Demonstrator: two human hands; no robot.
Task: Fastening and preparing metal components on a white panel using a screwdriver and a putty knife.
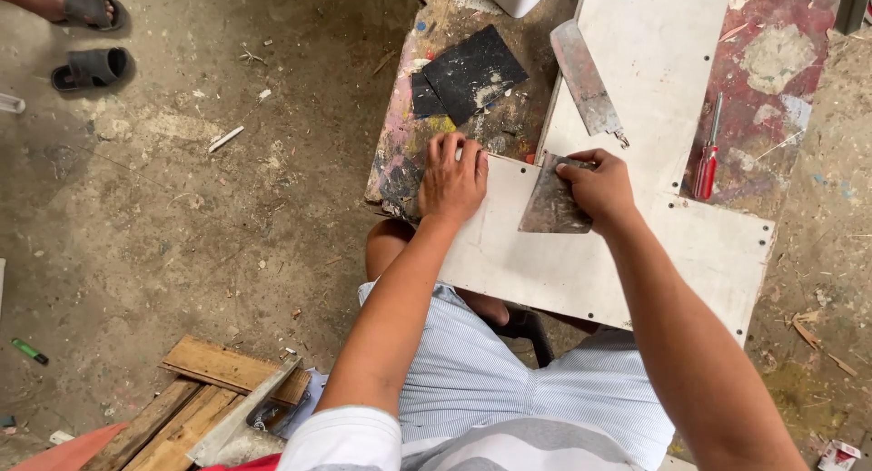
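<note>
Metal scraper blade [552, 198] was gripped in the right hand [599, 188], pressed flat on the white panel [581, 262] at frame centre. Left hand [451, 178], fingers spread, held the panel's edge on the paint-stained counter [772, 62]. A second scraper [586, 79] and red screwdriver [708, 158] lay above, upper right.

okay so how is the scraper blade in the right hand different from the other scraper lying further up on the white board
The scraper blade under the right hand is broad and roughly square; the other scraper is long and narrow. The held one is pressed on the white board near the person, while the long one lies free, slanting, with no hand on it. The held one looks darker and rustier; the long one is paler grey. Both are flat, worn metal, smeared with filler.
</note>
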